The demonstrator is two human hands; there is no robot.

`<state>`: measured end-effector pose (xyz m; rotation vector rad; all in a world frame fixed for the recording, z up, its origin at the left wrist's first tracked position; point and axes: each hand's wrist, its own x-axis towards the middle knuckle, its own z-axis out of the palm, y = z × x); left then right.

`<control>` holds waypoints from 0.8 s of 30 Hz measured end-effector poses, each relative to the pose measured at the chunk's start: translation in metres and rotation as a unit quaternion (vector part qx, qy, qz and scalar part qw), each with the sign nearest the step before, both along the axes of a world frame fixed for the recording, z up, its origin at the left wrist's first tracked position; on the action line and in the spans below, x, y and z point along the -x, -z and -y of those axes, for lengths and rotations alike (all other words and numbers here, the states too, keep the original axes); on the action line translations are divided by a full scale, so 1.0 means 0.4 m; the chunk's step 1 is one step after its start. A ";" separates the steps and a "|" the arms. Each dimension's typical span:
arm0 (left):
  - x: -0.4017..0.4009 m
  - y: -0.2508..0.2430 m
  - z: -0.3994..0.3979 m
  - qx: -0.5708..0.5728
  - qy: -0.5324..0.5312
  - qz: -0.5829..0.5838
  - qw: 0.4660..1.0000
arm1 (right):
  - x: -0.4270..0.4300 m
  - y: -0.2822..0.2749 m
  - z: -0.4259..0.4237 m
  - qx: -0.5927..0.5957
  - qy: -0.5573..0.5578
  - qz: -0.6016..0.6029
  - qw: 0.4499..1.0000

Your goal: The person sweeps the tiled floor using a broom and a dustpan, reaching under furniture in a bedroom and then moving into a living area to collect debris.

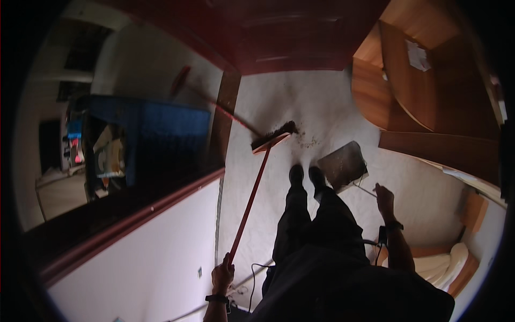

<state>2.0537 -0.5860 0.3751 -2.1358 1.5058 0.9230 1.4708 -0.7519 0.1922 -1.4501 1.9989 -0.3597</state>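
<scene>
My left hand (pixel 222 274) grips the red handle of a push broom (pixel 271 143) with dark bristles. The broom head rests on the pale floor, its right end against a small heap of dark debris (pixel 307 141). With my right hand (pixel 385 201) I hold the thin metal handle of a dark dustpan (pixel 342 165). The dustpan lies on the floor beside my right shoe, to the right of the debris.
A second red-handled broom (pixel 229 114) lies across the dark door threshold (pixel 225 108) at the left. Ahead stands a dark red door (pixel 293 36). Wooden shelving (pixel 414 92) is at the right, a blue cabinet (pixel 173 141) beyond the doorway. A cable (pixel 252 281) hangs near my left wrist.
</scene>
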 end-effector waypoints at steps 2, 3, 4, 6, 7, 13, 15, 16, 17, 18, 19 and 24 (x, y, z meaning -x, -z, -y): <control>-0.034 0.070 0.085 0.021 0.053 0.005 0.998 | -0.022 -0.051 -0.041 -0.031 0.094 0.019 0.995; -0.041 0.111 0.133 0.036 0.093 0.016 0.995 | -0.025 -0.050 -0.079 -0.049 0.131 0.021 0.990; -0.040 0.178 0.194 0.035 0.117 0.027 0.992 | -0.035 -0.090 -0.094 -0.063 0.163 0.032 0.984; -0.048 0.326 0.320 0.064 0.152 0.032 0.986 | -0.084 -0.155 -0.121 -0.074 0.198 0.041 0.976; -0.019 0.398 0.411 0.076 0.175 0.042 0.981 | -0.089 -0.175 -0.142 -0.060 0.225 0.049 0.971; 0.124 0.627 0.572 0.177 0.148 -0.084 0.969 | -0.070 -0.201 -0.293 -0.063 0.324 0.062 0.942; 0.067 0.627 0.465 0.111 0.132 -0.072 0.982 | -0.082 -0.228 -0.326 -0.059 0.340 0.039 0.938; 0.038 0.610 0.423 0.104 0.141 -0.065 0.982 | -0.072 -0.215 -0.341 -0.061 0.361 0.024 0.930; 0.022 0.544 0.382 0.065 0.161 -0.063 0.983 | -0.061 -0.202 -0.385 -0.066 0.375 0.022 0.924; -0.035 0.501 0.318 0.057 0.186 -0.033 0.980 | -0.053 -0.186 -0.406 -0.065 0.385 0.022 0.920; -0.088 0.456 0.266 0.115 0.215 -0.067 0.967 | -0.054 -0.169 -0.428 -0.066 0.397 0.022 0.915; -0.083 0.205 0.260 0.019 0.232 -0.015 0.972 | -0.042 -0.095 -0.504 -0.098 0.436 0.068 0.892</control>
